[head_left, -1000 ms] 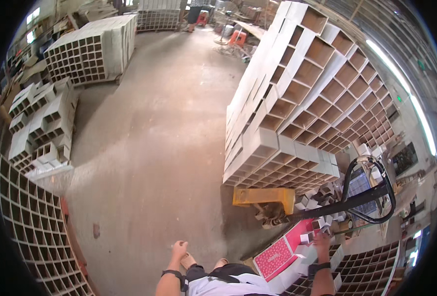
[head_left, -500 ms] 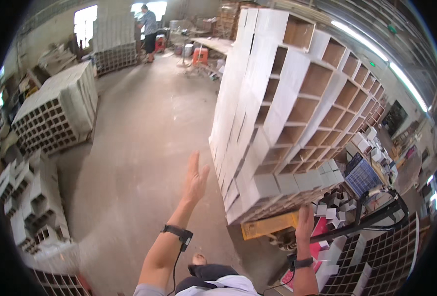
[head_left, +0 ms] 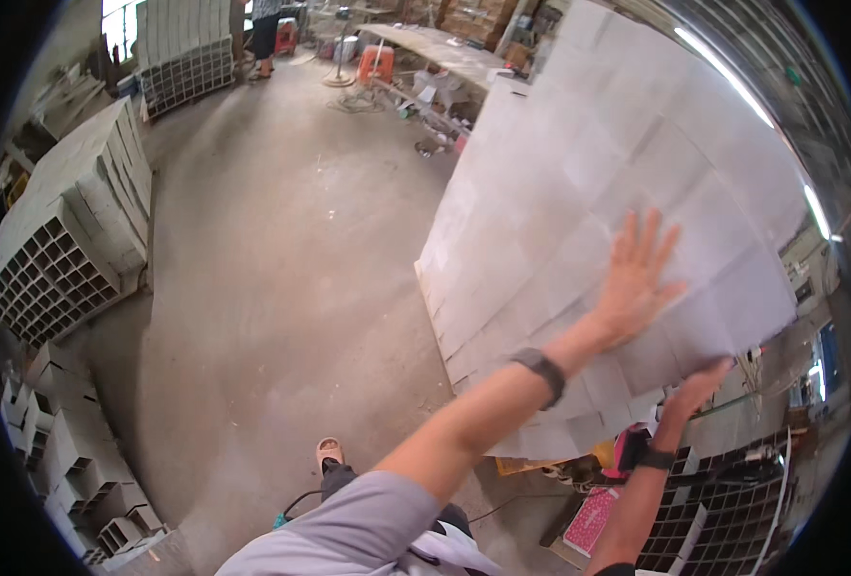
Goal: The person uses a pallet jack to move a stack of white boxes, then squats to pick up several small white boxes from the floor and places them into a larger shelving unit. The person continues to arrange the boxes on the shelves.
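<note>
Fingers [head_left: 650,228] of the left hand [head_left: 636,288] are spread wide in front of the big white stack of boxes [head_left: 540,230]. They seem to touch its flat side, but I cannot be sure. The right hand [head_left: 696,389] is lower, by the stack's bottom right edge. Its fingers are blurry, so I cannot tell if they are apart, pressed together or pinching.

The big stack looks all built: it is tall, and its boxes sit close together. I see no loose box in either hand. How much work is left on it, I cannot tell.

Near the stack's foot is a yellow metal part [head_left: 521,465], and a patterned pink box [head_left: 590,518] lies beside the right forearm. Far to the left, a bumpy heap of boxes [head_left: 70,451] looks less tidy, and a neat stack [head_left: 51,274] stands past it.
</note>
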A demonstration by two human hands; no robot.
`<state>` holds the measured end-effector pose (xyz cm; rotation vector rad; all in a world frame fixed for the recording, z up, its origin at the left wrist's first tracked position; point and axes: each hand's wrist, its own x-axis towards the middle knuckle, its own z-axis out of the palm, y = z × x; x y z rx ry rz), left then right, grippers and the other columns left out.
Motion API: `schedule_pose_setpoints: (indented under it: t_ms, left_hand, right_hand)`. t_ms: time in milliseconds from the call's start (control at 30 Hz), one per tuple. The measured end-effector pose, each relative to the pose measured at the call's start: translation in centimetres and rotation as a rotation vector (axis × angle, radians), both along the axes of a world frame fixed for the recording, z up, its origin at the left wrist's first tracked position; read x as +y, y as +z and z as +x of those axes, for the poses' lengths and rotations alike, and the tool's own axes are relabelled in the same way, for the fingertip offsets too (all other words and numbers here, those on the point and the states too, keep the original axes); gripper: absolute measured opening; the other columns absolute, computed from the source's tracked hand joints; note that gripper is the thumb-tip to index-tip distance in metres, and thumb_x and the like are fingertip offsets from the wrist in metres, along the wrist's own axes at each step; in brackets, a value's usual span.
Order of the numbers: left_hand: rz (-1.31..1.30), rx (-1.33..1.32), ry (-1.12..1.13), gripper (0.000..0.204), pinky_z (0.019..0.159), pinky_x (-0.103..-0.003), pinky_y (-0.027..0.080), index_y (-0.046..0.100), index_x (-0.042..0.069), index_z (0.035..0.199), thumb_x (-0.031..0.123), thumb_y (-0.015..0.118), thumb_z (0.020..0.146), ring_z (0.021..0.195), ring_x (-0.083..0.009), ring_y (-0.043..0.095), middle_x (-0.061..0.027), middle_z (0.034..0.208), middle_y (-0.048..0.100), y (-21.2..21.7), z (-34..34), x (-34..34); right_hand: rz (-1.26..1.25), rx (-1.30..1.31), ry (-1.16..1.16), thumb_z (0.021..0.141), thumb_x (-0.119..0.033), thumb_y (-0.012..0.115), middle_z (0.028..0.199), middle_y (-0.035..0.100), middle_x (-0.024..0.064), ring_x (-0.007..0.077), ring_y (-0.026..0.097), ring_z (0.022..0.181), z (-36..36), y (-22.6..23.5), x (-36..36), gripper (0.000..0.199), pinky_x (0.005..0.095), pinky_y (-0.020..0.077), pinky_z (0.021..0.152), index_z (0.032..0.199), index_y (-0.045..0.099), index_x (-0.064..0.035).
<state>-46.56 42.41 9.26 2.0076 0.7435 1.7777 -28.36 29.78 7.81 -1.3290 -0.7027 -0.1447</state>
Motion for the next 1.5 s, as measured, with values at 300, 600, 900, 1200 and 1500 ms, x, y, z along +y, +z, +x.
schedule_pose_setpoints:
  t_ms: [300,600,900,1200,1500]
  left_hand:
    - [0.089,-0.155,-0.204,0.079,0.114,-0.058,0.002,0.032,0.017,0.148,0.042,0.065,0.081,0.145,-0.0419,-0.001,-0.0192,0.158,0.007,-2.1,1.8,4.6]
    - [0.062,-0.205,-0.304,0.084,0.115,-0.056,0.002,0.035,0.014,0.146,0.038,0.071,0.074,0.145,-0.0438,0.003,-0.0232,0.157,0.008,-2.0,3.9,5.6]
    - [0.088,-0.115,-0.322,0.089,0.115,-0.056,0.006,0.031,0.013,0.148,0.038,0.072,0.072,0.145,-0.0431,0.004,-0.0229,0.157,0.008,-3.3,3.0,6.0]
    - [0.017,0.056,-0.426,0.085,0.114,-0.057,0.01,0.027,0.014,0.15,0.041,0.068,0.08,0.145,-0.0423,0.003,-0.022,0.158,0.006,-8.5,-6.4,9.7]
    - [-0.495,0.335,-0.243,0.081,0.115,-0.051,0.016,0.022,0.016,0.151,0.037,0.066,0.086,0.145,-0.0359,0.015,-0.0154,0.157,0.018,-27.4,-20.6,23.0]
  right_hand:
    - [-0.073,-0.23,-0.435,0.097,-0.062,0.025,0.139,0.044,0.027,0.0372,0.047,0.122,-0.5,0.3,0.4,0.085,0.0453,0.0376,0.104,0.137,0.038,0.0115]
    - [-0.112,-0.06,-0.647,0.097,-0.061,0.025,0.138,0.044,0.0284,0.0382,0.047,0.122,-3.9,1.8,2.2,0.085,0.0434,0.0374,0.105,0.135,0.039,0.0138]
    - [-0.094,-0.069,-0.638,0.099,-0.052,0.03,0.14,0.042,0.0295,0.0396,0.046,0.125,-6.3,2.1,2.5,0.076,0.0431,0.0356,0.106,0.136,0.038,0.0138]
    - [-0.255,-0.137,-0.695,0.102,-0.043,0.032,0.135,0.049,0.0257,0.0342,0.052,0.12,-3.6,-2.3,-2.1,0.062,0.0411,0.0406,0.103,0.136,0.042,0.0084]
    - [-0.777,0.489,-0.682,0.095,-0.045,0.05,0.105,0.066,0.0162,0.0239,0.064,0.094,-12.4,-36.1,-14.5,0.052,0.0362,0.0515,0.078,0.114,0.061,0.0019]
